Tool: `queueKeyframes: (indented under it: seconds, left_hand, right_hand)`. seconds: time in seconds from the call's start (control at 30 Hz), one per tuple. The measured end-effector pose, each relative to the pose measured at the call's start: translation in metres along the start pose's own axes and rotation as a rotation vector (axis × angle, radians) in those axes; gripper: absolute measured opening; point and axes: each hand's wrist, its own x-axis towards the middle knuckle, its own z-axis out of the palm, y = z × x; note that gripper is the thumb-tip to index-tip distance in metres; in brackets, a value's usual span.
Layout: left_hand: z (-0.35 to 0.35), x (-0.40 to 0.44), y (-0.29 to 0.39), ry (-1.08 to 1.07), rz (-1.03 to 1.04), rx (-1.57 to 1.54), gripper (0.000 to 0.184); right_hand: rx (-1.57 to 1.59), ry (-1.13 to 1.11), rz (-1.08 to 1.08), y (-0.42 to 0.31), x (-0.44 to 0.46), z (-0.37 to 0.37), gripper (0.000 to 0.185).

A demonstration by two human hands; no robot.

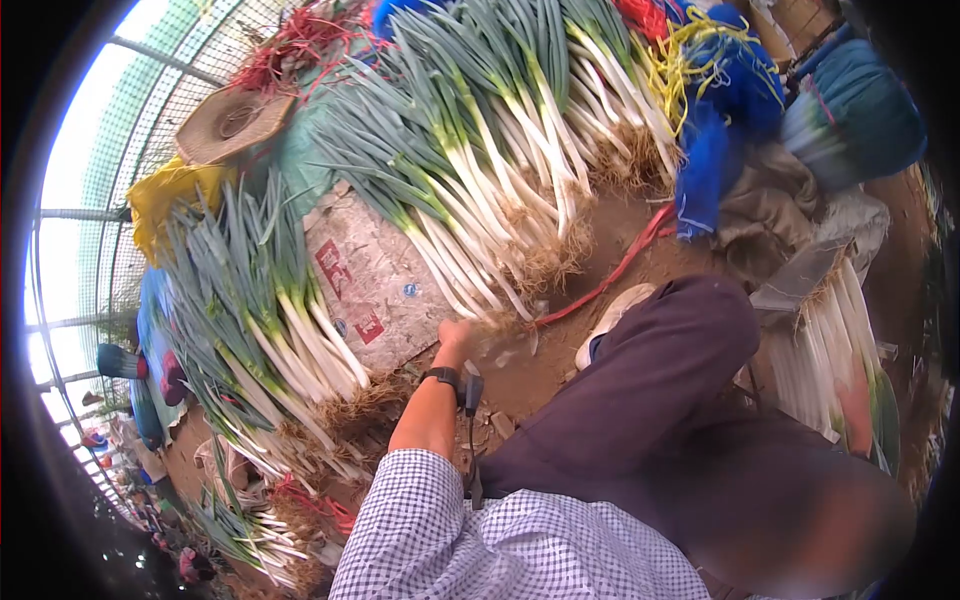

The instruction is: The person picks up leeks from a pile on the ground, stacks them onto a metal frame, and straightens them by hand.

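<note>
White-stalked spring onions (490, 190) lay heaped at upper centre, their stems slender and smooth, their roots brown and fibrous. The long axis ran from green leaf tips at upper left to roots at lower right. A second heap (295, 350) lay left of centre, similarly aligned, beyond a worn, flat printed sheet (400, 290). The left hand (456, 334) was at the lowest roots of the central heap; its fingers were indistinct, and a grip could not be confirmed. At right, a bundle (832, 345) stood roots uppermost, near vertical, green ends toward lower right. The right hand (854, 408) appeared as a blurred patch against its stalks; whether it was closed could not be determined. Heavy blur obscured the lower right, and the top edge cut off the central leaves.
</note>
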Motion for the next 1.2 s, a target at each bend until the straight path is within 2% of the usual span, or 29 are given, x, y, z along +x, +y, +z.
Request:
queueKeyframes:
  seconds: [0.1, 0.17, 0.4, 0.57, 0.67, 0.7, 0.8, 0.83, 0.93, 0.97, 1.07, 1.1, 1.17, 1.2]
  left_hand:
    - [-0.005, -0.027, 0.031, -0.137, -0.09, -0.123, 0.043]
    - [0.008, -0.017, 0.019, -0.217, -0.09, -0.355, 0.044]
    - [0.035, -0.004, 0.023, -0.159, -0.164, -0.385, 0.028]
    - [0.008, -0.028, 0.03, -0.143, -0.167, -0.485, 0.017]
    - [-0.03, -0.038, 0.024, -0.31, -0.12, -0.706, 0.017]
    - [-0.046, -0.029, 0.014, -0.405, -0.157, -0.684, 0.022]
    - [-0.062, -0.041, 0.005, -0.355, -0.044, -0.837, 0.022]
    - [-0.066, -0.062, 0.018, -0.238, -0.052, -0.836, 0.027]
    - [-0.075, -0.056, -0.006, -0.056, 0.285, -0.386, 0.038]
    - [-0.08, -0.055, -0.01, 0.166, 0.454, -0.068, 0.047]
    - [-0.096, -0.076, -0.008, 0.553, 0.509, 0.402, 0.05]
    - [-0.099, -0.066, -0.017, 0.564, 0.544, 0.412, 0.053]
    - [-0.091, -0.056, -0.014, 0.298, 0.434, -0.113, 0.051]
    - [-0.087, -0.059, -0.005, 0.155, 0.3, -0.311, 0.045]
  right_hand:
    - [0.011, -0.033, 0.059, -0.014, 0.002, -0.006, 0.075]
    - [0.014, -0.044, 0.087, -0.011, 0.006, -0.003, 0.075]
    - [-0.034, -0.04, 0.048, 0.002, 0.007, -0.003, 0.076]
    - [-0.01, -0.028, 0.04, -0.001, 0.006, -0.002, 0.077]
    - [0.006, -0.022, 0.048, 0.006, 0.01, 0.003, 0.076]
    - [-0.01, -0.023, 0.053, 0.006, 0.008, 0.002, 0.076]
    - [-0.014, -0.019, 0.048, 0.003, 0.007, 0.002, 0.075]
    - [-0.009, -0.014, 0.045, 0.0, 0.006, 0.001, 0.074]
    - [0.031, -0.002, 0.034, -0.012, 0.001, -0.001, 0.073]
    - [0.021, -0.003, 0.045, -0.011, 0.001, -0.002, 0.073]
    - [0.019, 0.001, 0.059, -0.003, 0.009, 0.007, 0.072]
    - [0.023, 0.007, 0.059, 0.002, 0.011, 0.008, 0.071]
    - [0.006, 0.002, 0.063, 0.006, 0.008, 0.007, 0.07]
    - [-0.01, -0.004, 0.063, 0.005, 0.008, 0.005, 0.069]
